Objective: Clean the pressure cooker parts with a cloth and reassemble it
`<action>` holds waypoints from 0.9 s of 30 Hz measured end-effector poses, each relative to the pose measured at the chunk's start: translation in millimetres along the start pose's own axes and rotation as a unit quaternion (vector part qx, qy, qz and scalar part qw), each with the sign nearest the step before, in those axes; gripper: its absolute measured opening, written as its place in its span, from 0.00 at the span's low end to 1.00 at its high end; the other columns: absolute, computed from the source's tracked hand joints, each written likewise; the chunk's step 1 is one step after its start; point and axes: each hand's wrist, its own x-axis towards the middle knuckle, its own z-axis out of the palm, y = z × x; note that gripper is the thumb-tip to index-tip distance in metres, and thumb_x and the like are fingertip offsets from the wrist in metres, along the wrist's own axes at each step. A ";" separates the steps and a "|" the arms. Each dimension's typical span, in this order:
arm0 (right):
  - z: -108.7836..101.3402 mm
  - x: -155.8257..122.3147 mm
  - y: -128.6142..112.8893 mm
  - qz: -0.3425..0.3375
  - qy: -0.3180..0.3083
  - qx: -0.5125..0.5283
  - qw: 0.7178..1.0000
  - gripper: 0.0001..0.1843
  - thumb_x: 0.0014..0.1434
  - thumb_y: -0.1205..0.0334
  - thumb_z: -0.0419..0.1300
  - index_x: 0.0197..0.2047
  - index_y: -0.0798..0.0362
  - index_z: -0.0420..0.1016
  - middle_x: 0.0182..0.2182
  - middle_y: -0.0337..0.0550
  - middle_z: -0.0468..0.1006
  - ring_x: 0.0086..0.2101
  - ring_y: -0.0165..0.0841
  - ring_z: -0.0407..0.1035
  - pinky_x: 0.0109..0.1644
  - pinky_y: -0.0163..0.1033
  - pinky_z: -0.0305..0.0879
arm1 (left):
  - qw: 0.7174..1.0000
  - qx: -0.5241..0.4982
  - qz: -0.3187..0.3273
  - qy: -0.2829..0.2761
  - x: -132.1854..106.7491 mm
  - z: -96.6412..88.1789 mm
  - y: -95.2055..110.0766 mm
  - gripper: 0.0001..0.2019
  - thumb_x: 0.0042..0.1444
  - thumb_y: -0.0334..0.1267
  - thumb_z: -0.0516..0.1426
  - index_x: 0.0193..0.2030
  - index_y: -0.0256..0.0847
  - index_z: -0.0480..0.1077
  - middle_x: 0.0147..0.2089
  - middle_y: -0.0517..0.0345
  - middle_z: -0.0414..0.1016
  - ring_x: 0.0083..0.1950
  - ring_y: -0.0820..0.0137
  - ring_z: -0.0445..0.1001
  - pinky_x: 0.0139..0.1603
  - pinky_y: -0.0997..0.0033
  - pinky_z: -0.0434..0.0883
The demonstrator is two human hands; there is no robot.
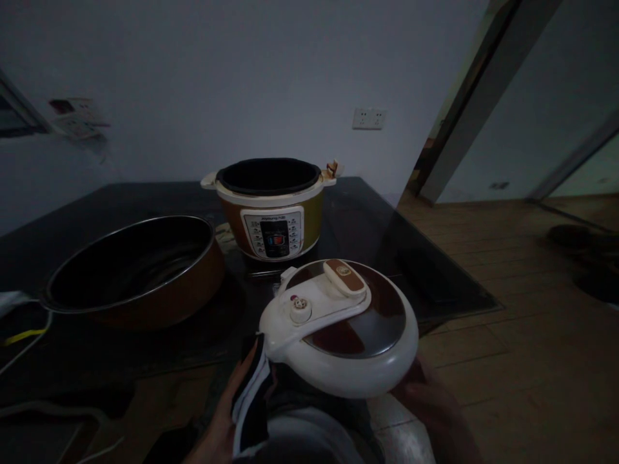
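Close in front of me is a white pressure cooker lid (333, 380) with a shiny brown and silver top, tilted and off its cooker. My right hand (425, 399), dim and partly hidden, grips it at the lower right rim. A dark cloth with white stripes (254, 393) is in my left hand (225, 412), against the lid's lower left edge. Behind the lid stands the electric pressure cooker (312, 222), uncovered, its dark inner pot (268, 174) showing. The lid's underside is out of sight.
A wide brown pan (203, 283) stands left of the cooker on the dark table (382, 225). A white cable (36, 348) and a yellow strip (24, 336) lie at the left. On the wall behind is a socket (369, 118). Wooden floor (488, 258) extends to the right.
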 end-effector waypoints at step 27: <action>-22.0 16.4 22.7 -0.054 0.083 0.039 0.994 0.20 0.40 0.51 0.74 0.38 0.48 0.80 0.31 0.46 0.83 0.27 0.37 0.74 0.34 0.41 0.72 | 0.918 0.110 0.364 0.115 24.7 14.0 169.8 0.20 0.52 0.47 0.62 0.48 0.38 0.74 0.45 0.53 0.80 0.46 0.61 0.78 0.48 0.65 0.73</action>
